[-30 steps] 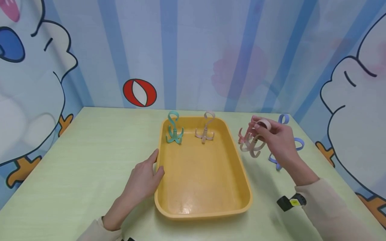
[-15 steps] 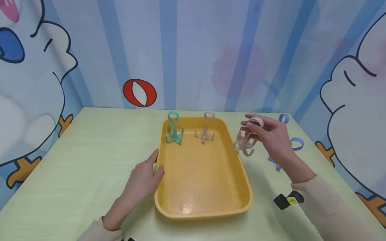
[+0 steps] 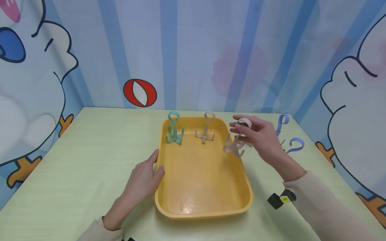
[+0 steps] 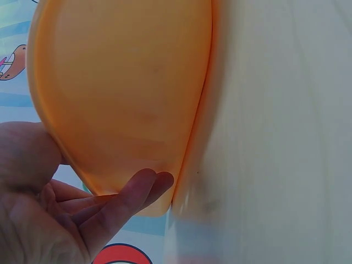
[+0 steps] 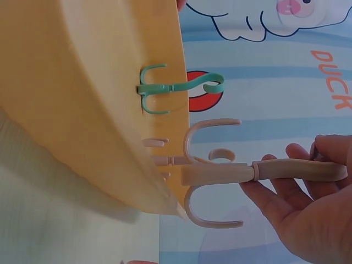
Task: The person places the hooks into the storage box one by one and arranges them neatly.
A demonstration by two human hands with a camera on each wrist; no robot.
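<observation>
My left hand (image 3: 143, 179) grips the left rim of a yellow tray (image 3: 202, 180); in the left wrist view the fingers (image 4: 118, 212) lie along its outer wall. Over the tray's right edge, my right hand (image 3: 262, 135) pinches a beige multi-prong hanging hook (image 5: 217, 174) by its curved top, prongs pointing down. Inside the tray's far end, a green hook (image 3: 175, 135) stands at the left corner and a pale pinkish hook (image 3: 205, 134) leans to its right. A pink hook on the table is mostly hidden behind the right hand and the held hook.
Two periwinkle-blue hooks lie right of the right hand: one far hook (image 3: 281, 122) and one nearer hook (image 3: 295, 144), both partly covered by the hand. The pale green table (image 3: 90, 174) ends at a blue striped, cartoon-printed backdrop (image 3: 193, 60).
My right hand has carried the beige hook leftward, from above the table beside the tray to over its right rim. The left hand and tray have stayed put.
</observation>
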